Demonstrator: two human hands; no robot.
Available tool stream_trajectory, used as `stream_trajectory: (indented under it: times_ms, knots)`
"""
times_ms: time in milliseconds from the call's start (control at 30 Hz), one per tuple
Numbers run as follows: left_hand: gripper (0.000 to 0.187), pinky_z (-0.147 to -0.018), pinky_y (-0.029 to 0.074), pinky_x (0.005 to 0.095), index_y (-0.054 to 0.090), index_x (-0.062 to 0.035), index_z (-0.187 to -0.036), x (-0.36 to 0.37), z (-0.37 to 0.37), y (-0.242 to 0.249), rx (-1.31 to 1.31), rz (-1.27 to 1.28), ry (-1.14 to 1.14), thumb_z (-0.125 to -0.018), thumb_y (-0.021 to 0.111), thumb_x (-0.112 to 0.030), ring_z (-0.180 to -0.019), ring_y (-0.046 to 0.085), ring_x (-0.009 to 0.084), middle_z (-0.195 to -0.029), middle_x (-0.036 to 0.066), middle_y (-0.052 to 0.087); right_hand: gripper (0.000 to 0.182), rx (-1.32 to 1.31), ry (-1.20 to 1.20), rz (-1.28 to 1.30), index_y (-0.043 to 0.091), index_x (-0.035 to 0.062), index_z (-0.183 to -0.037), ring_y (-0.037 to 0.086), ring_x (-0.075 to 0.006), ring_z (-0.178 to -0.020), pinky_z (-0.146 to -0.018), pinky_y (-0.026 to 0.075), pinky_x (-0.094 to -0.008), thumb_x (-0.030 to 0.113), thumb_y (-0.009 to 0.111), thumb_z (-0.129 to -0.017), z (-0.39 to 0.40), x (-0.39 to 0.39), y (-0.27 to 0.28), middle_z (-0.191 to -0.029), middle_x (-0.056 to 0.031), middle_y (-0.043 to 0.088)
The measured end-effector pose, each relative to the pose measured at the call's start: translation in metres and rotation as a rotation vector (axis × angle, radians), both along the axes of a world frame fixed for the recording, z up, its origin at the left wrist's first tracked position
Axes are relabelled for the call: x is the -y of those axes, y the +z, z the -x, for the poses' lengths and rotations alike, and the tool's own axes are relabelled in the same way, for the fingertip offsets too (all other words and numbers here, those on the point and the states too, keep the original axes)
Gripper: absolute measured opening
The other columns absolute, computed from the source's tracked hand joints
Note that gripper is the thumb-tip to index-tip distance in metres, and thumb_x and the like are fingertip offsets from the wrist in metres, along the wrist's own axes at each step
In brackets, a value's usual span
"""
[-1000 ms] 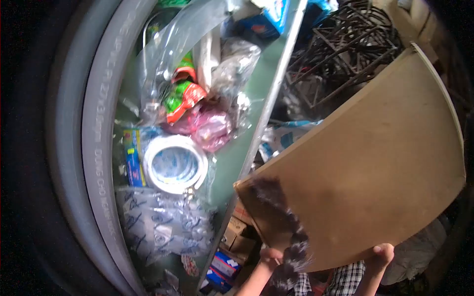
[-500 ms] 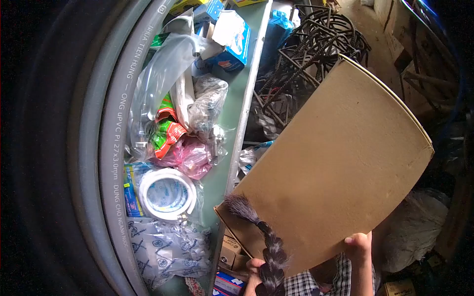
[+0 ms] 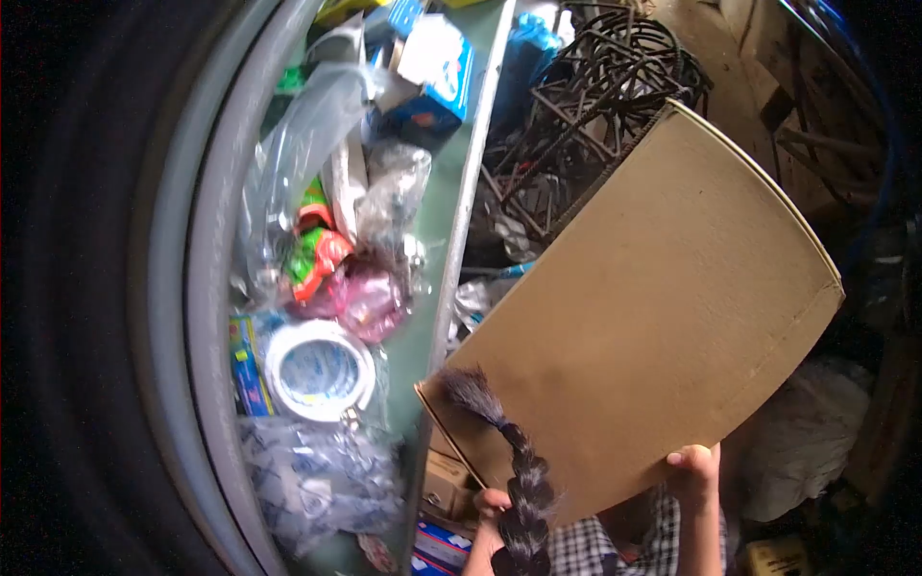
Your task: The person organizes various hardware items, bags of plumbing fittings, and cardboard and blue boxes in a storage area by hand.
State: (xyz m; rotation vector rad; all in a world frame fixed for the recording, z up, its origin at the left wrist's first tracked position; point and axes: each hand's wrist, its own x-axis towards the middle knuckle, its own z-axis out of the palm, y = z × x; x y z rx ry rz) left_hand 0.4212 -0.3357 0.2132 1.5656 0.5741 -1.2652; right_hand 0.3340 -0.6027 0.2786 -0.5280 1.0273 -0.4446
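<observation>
A large brown cardboard box [image 3: 634, 307] fills the middle and right, tilted, with a broad flat side facing me. My left hand [image 3: 488, 523] grips its lower left edge, the fingertips showing and the rest partly behind a dark hair braid [image 3: 528, 480]. On the lower right edge, my right hand [image 3: 695, 468] is closed with the thumb on the near face and the fingers hidden behind it. The braid hangs over the box's lower left corner. What the box holds, if anything, is out of sight.
Left of the box runs a green shelf [image 3: 461, 144] with a coiled white hose [image 3: 322, 370], plastic bags and a blue box [image 3: 447, 82]. Grey pipes [image 3: 206, 288] curve along the far left. Bent steel bars [image 3: 615, 77] lie behind; a pale sack [image 3: 792, 442] sits right.
The view has shifted a little, so the shelf and its goods appear slightly further left. Both hands keep their hold on the box, which has barely moved in view.
</observation>
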Motion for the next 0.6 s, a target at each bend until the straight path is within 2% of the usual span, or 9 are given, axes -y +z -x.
stream_trajectory:
  times_ms: [133,167,267,400,467,533,600]
  knots:
    - [0.059,-0.087,0.041,0.0359,0.044,0.0012,-0.110,-0.005,0.020,-0.002,0.032,0.042,0.194,-0.058,0.058,-0.022,-0.099,0.048,0.0262,-0.105,0.013,0.050,0.044,0.012,0.014,-0.025,0.048,-0.0052,-0.098,0.054,-0.0223,-0.083,-0.074,0.046,-0.0334,0.010,0.053,-0.056,0.019,-0.008,-0.008,-0.090,-0.0111,0.054]
    - [0.058,-0.086,0.042,0.0359,0.045,0.0013,-0.109,-0.004,0.024,-0.002,0.040,0.051,0.240,-0.058,0.058,-0.022,-0.099,0.048,0.0262,-0.105,0.012,0.050,0.029,0.037,0.032,-0.046,0.052,-0.0035,-0.082,0.054,-0.0220,-0.082,-0.074,0.046,-0.0343,0.012,0.052,-0.058,0.033,-0.007,-0.018,-0.086,-0.0106,0.055]
    - [0.057,-0.086,0.042,0.0360,0.046,0.0015,-0.108,0.000,0.034,-0.003,0.060,0.078,0.371,-0.057,0.058,-0.021,-0.098,0.050,0.0261,-0.103,0.012,0.052,0.021,-0.009,0.047,0.014,0.051,-0.0020,-0.074,0.055,-0.0222,-0.080,-0.074,0.047,-0.0349,0.013,0.052,-0.060,0.020,-0.004,-0.015,-0.084,-0.0110,0.056]
    - [0.056,-0.085,0.043,0.0360,0.047,0.0018,-0.107,-0.009,0.043,-0.001,0.092,0.134,0.511,-0.057,0.058,-0.020,-0.096,0.051,0.0260,-0.101,0.012,0.053,0.027,-0.029,0.096,0.015,0.052,-0.0050,-0.082,0.056,-0.0220,-0.075,-0.072,0.047,-0.0343,0.012,0.052,-0.061,0.021,-0.019,-0.021,-0.084,-0.0120,0.057]
    - [0.055,-0.084,0.044,0.0361,0.048,0.0019,-0.106,-0.018,0.044,0.000,0.128,0.165,0.600,-0.056,0.058,-0.019,-0.095,0.052,0.0259,-0.100,0.012,0.054,0.029,0.070,0.166,-0.029,0.052,-0.0052,-0.090,0.057,-0.0185,-0.075,-0.069,0.048,-0.0300,0.012,0.053,-0.067,0.012,-0.027,-0.020,-0.080,-0.0094,0.057]
    - [0.054,-0.084,0.044,0.0361,0.048,0.0021,-0.106,-0.036,0.044,0.001,0.189,0.201,0.707,-0.056,0.058,-0.018,-0.094,0.053,0.0259,-0.099,0.012,0.055,0.035,0.080,0.223,-0.040,0.049,-0.0050,-0.097,0.056,-0.0163,-0.076,-0.068,0.048,-0.0285,0.014,0.056,-0.069,-0.008,-0.038,-0.016,-0.081,-0.0080,0.055]
    - [0.054,-0.083,0.045,0.0361,0.049,0.0022,-0.105,-0.060,0.042,0.002,0.264,0.243,0.797,-0.056,0.058,-0.017,-0.093,0.053,0.0258,-0.098,0.012,0.056,0.045,0.204,0.303,0.002,0.045,-0.0047,-0.106,0.055,-0.0152,-0.073,-0.067,0.047,-0.0278,0.017,0.058,-0.069,-0.025,-0.047,-0.024,-0.083,-0.0072,0.054]
